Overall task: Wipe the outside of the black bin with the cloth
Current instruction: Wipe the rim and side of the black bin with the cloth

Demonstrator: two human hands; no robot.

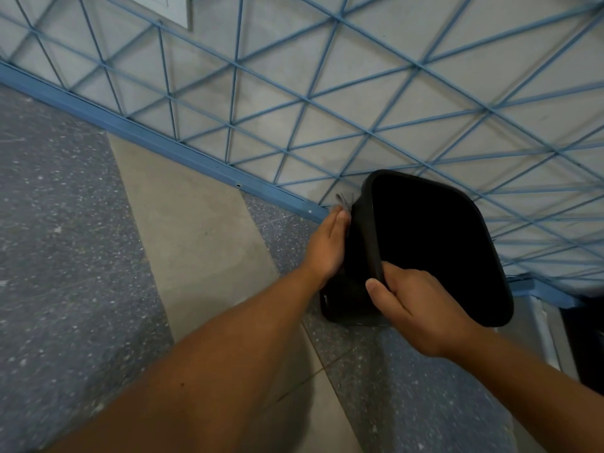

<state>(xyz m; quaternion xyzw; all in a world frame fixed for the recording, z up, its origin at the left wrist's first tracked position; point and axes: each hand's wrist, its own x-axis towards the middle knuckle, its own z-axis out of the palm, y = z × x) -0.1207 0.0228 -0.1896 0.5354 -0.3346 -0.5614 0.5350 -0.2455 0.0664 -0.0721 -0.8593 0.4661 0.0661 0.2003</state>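
The black bin stands on the floor against the wall, its dark open mouth facing up at me. My left hand lies flat with straight fingers against the bin's left outer side, pressing a grey cloth of which only a small blurred corner shows past the fingertips. My right hand grips the bin's near rim, thumb on the outside and fingers curled over the edge.
A grey wall with a pattern of blue triangle lines and a blue skirting strip runs behind the bin. The floor has speckled blue-grey tiles and a plain beige strip. A white and dark object stands right of the bin.
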